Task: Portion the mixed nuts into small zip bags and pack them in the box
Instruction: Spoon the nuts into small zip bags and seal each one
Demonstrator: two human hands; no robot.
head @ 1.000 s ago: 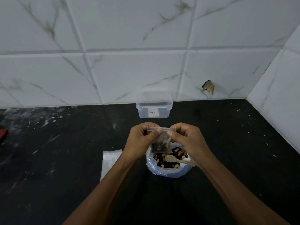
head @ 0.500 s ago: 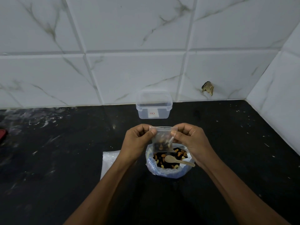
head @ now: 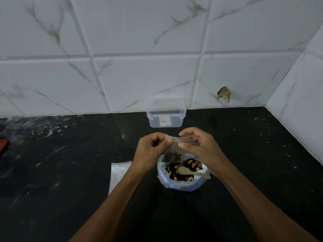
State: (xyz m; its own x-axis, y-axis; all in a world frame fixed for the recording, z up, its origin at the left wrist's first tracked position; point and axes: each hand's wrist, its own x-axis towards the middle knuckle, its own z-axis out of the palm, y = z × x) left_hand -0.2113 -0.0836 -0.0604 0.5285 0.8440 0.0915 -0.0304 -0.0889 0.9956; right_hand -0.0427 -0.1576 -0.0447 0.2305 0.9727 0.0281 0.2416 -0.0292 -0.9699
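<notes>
Left hand raised above the dark surface, thumb and curled fingers pinching the left end of the small zip bag at its top strip. Right hand opposite, thumb and fingers pinching the same strip from the right end — strip stretched between the two, roughly level. Bag hanging clear of the surface, a dark clump of nuts in its bottom, the lower edge just above the open bag of mixed nuts. Cannot tell whether the zip is sealed.

Below the hands: the mixed nuts in a rolled-down bluish plastic bag standing on the surface, cashews and dark pieces showing inside. Small pale spoon lying across the nuts, bowl toward the left, handle reaching over the right rim.

Left of the nut bag, partly hidden behind the left forearm: a flat stack of clear empty zip bags on the surface.

Farther back, against the white marble-patterned wall tiles: the clear plastic box, open at the top, a small label on its front — well apart from the hands. A chipped hole in a tile to the right of the box. At the far left edge, a sliver of some red object, too cropped to identify.
</notes>
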